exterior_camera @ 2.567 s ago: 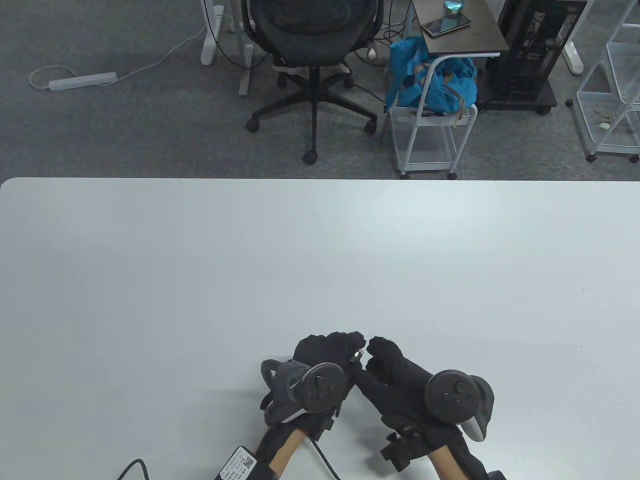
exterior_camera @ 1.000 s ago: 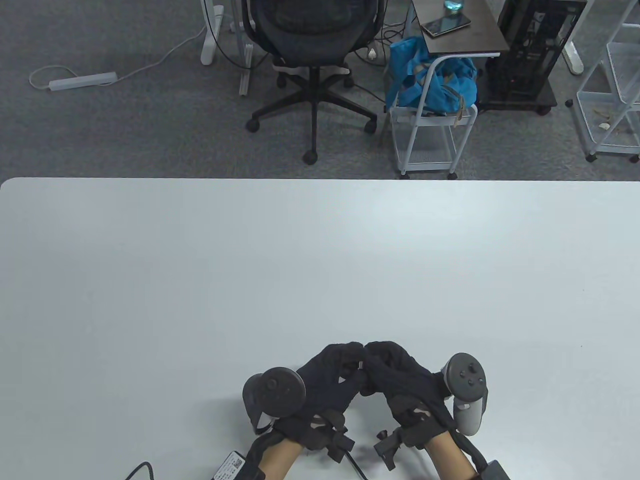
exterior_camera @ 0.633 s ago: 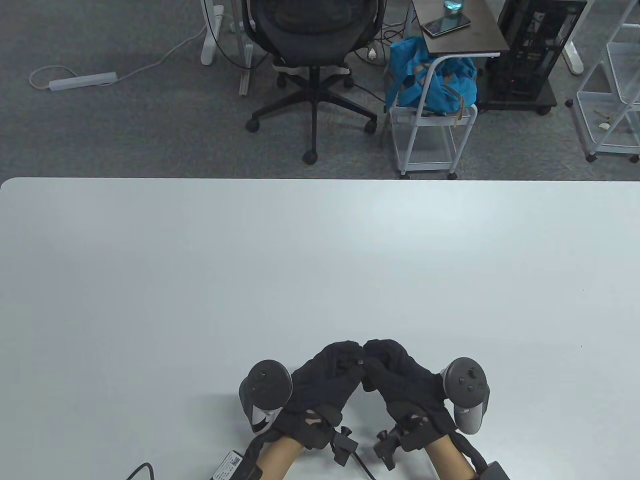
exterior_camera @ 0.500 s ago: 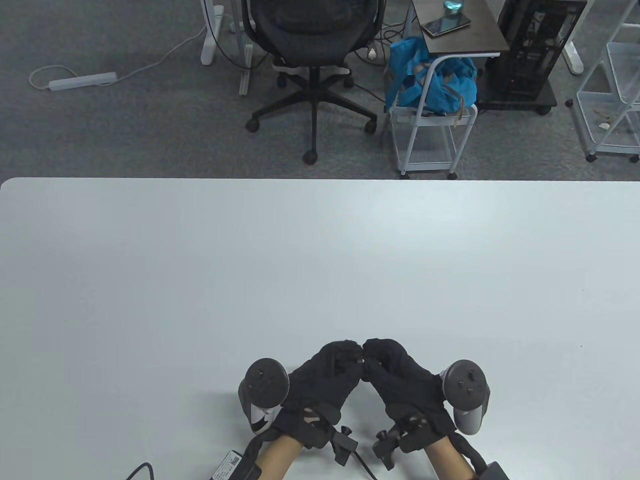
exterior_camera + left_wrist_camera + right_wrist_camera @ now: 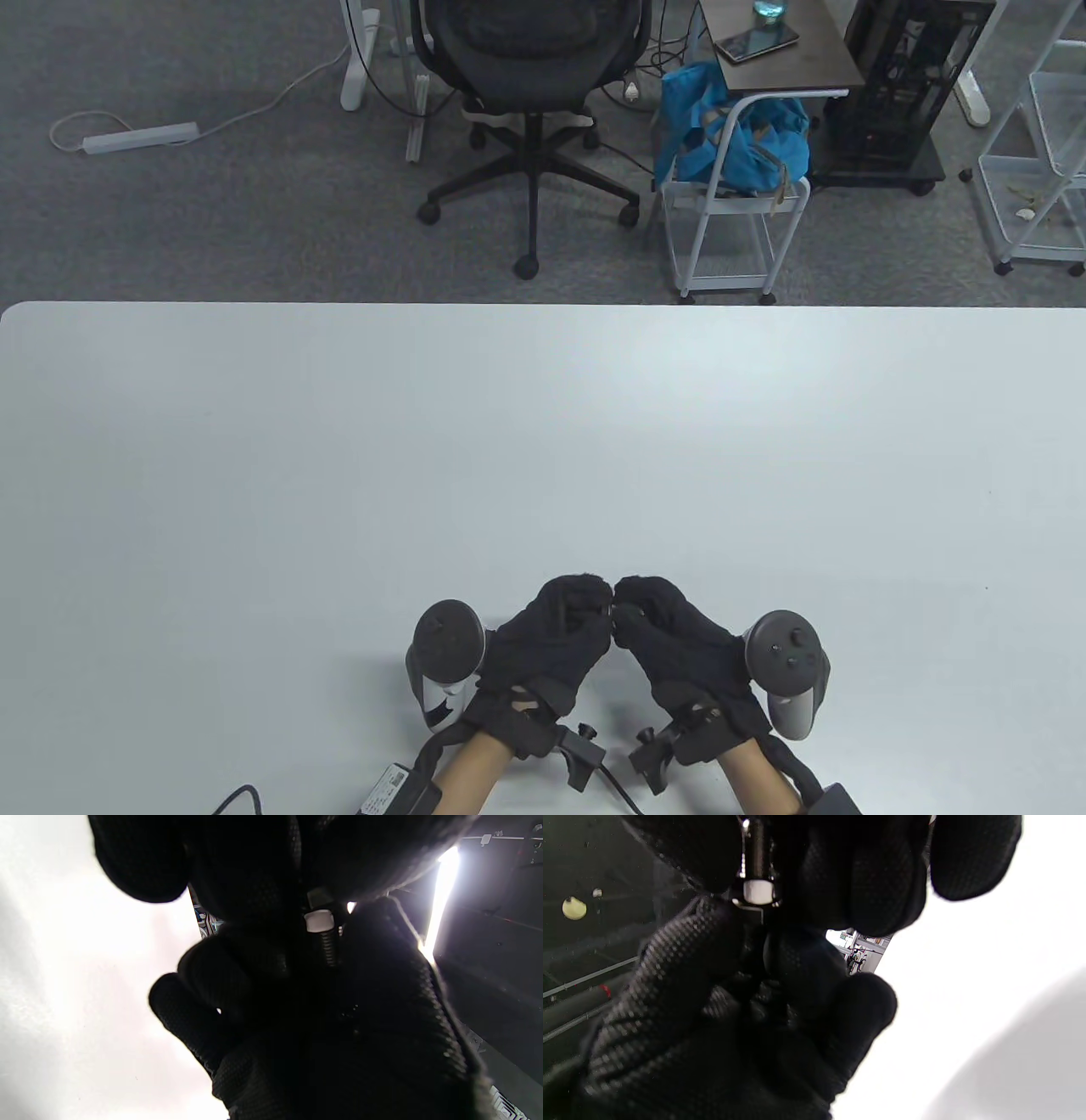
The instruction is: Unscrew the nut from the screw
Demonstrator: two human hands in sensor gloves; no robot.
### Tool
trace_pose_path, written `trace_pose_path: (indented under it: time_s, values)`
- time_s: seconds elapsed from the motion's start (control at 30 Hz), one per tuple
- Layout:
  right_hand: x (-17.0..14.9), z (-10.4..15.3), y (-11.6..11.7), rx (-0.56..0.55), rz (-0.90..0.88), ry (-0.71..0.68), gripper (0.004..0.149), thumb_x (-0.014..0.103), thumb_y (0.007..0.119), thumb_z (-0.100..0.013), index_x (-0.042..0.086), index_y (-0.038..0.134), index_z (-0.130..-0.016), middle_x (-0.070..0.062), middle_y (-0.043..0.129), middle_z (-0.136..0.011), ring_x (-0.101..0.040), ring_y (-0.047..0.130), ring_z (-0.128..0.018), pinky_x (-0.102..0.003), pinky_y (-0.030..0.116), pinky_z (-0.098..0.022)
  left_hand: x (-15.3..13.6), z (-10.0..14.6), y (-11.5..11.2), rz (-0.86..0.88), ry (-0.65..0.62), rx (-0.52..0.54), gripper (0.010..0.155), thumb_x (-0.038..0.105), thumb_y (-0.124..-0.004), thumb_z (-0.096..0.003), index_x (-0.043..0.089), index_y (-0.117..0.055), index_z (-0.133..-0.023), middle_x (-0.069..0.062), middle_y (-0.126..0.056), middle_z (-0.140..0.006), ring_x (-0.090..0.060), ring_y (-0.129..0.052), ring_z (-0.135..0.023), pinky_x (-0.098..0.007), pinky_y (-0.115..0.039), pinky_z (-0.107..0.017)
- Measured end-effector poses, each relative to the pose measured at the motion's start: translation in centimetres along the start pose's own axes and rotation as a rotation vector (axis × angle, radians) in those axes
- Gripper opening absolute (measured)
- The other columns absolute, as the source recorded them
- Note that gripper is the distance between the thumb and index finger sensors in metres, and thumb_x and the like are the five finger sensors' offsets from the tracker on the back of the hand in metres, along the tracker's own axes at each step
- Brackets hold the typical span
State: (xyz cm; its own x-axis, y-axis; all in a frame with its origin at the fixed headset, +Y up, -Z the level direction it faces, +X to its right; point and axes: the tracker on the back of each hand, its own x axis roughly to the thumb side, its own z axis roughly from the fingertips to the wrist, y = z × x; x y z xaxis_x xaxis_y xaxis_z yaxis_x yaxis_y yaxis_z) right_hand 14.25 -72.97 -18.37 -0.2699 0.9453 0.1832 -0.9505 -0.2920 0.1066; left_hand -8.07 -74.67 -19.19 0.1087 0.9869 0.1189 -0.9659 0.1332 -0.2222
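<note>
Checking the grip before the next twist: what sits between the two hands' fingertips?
The nut and screw, seen in both wrist views; the left hand and right hand hide them from above.

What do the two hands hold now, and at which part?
The left hand and right hand pinch one screw with its nut between them; which hand's grip takes which part cannot be told.

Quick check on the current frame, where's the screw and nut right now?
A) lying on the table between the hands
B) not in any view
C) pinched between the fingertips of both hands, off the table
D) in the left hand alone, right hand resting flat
C: in the left wrist view the nut sits on the threaded screw between the fingers of the left hand and the right hand, whose fingertips meet above the table.
</note>
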Motion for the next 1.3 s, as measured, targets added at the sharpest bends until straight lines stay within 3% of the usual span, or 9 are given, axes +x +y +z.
trace_pose_path:
  time_s: [0.17, 0.4, 0.6, 0.7, 0.8, 0.9, 1.07, 1.2, 1.3]
  values:
    - [0.5, -0.1, -0.2, 0.032, -0.011, -0.05, 0.052, 0.039, 0.078, -0.053, 0.007, 0.072, -0.094, -0.009, 0.091, -0.069, -0.032, 0.094, -0.053, -0.06, 0.078, -0.053, -0.1, 0.1, -0.1, 0.028, 0.009, -0.012, 0.049, 0.042, -0.085, -0.047, 0.025, -0.077, -0.092, -0.011, -0.093, -0.081, -0.019, -0.1, -0.051, -0.054, -0.084, -0.051]
    - [1.1, -0.1, -0.1, 0.077, -0.006, -0.101, 0.045, 0.027, 0.082, -0.053, 0.023, 0.072, -0.096, -0.015, 0.07, -0.099, -0.04, 0.079, -0.083, -0.065, 0.066, -0.064, -0.3, 0.0, 0.1, 0.052, 0.037, -0.004, 0.049, 0.042, -0.086, -0.0466, 0.025, -0.077, -0.092, -0.011, -0.092, -0.082, -0.019, -0.099, -0.051, -0.053, -0.084, -0.052]
    - [0.2, 0.1, -0.1, -0.008, -0.033, -0.033, 0.065, 0.048, 0.072, -0.056, 0.011, 0.059, -0.107, -0.024, 0.069, -0.1, -0.049, 0.076, -0.082, -0.069, 0.063, -0.06, -0.2, -0.1, -0.1, 0.042, 0.03, -0.016, 0.049, 0.041, -0.086, -0.0465, 0.026, -0.076, -0.092, -0.012, -0.091, -0.083, -0.019, -0.099, -0.052, -0.053, -0.084, -0.052]
    - [0.0, 0.0, -0.1, -0.008, 0.049, -0.006, 0.059, 0.049, 0.073, -0.054, 0.005, 0.075, -0.094, -0.015, 0.092, -0.073, -0.04, 0.094, -0.056, -0.065, 0.074, -0.052, -0.2, -0.1, -0.1, 0.036, 0.027, -0.018, 0.049, 0.041, -0.086, -0.0466, 0.026, -0.076, -0.092, -0.012, -0.09, -0.083, -0.019, -0.098, -0.052, -0.054, -0.083, -0.052]
    - [0.3, -0.1, 0.1, 0.003, 0.045, -0.024, 0.055, 0.045, 0.075, -0.054, 0.005, 0.075, -0.092, -0.01, 0.093, -0.065, -0.033, 0.096, -0.049, -0.061, 0.078, -0.051, -0.3, -0.1, -0.1, 0.039, 0.028, -0.016, 0.049, 0.041, -0.085, -0.0466, 0.026, -0.076, -0.092, -0.012, -0.091, -0.083, -0.019, -0.099, -0.052, -0.053, -0.083, -0.052]
    - [0.4, -0.1, 0.1, 0.029, 0.038, -0.044, 0.053, 0.04, 0.076, -0.054, 0.007, 0.071, -0.095, -0.009, 0.091, -0.068, -0.032, 0.094, -0.052, -0.06, 0.078, -0.053, -0.3, -0.1, -0.1, 0.044, 0.032, -0.016, 0.049, 0.041, -0.085, -0.0466, 0.026, -0.076, -0.092, -0.012, -0.09, -0.083, -0.019, -0.098, -0.052, -0.053, -0.083, -0.052]
    - [0.6, -0.2, 0.0, 0.084, -0.028, -0.069, 0.051, 0.031, 0.081, -0.053, 0.022, 0.067, -0.101, -0.015, 0.072, -0.096, -0.041, 0.08, -0.081, -0.066, 0.065, -0.063, -0.4, -0.2, 0.3, 0.091, 0.051, 0.004, 0.049, 0.041, -0.085, -0.0467, 0.026, -0.076, -0.092, -0.013, -0.09, -0.083, -0.019, -0.098, -0.052, -0.053, -0.083, -0.052]
    - [0.2, -0.1, 0.1, 0.065, -0.078, -0.045, 0.058, 0.042, 0.075, -0.056, 0.015, 0.063, -0.106, -0.021, 0.067, -0.101, -0.046, 0.073, -0.085, -0.069, 0.061, -0.063, -0.4, -0.1, 0.3, 0.092, 0.051, 0.002, 0.049, 0.041, -0.085, -0.0468, 0.026, -0.075, -0.092, -0.012, -0.09, -0.083, -0.019, -0.098, -0.052, -0.053, -0.083, -0.052]
    - [-0.1, 0.0, 0.2, 0.032, 0.002, 0.005, 0.065, 0.051, 0.071, -0.056, 0.009, 0.063, -0.105, -0.024, 0.075, -0.095, -0.049, 0.079, -0.077, -0.069, 0.063, -0.059, -0.3, -0.1, 0.2, 0.073, 0.039, -0.004, 0.049, 0.04, -0.085, -0.0469, 0.026, -0.075, -0.092, -0.012, -0.089, -0.084, -0.019, -0.097, -0.052, -0.053, -0.083, -0.053]
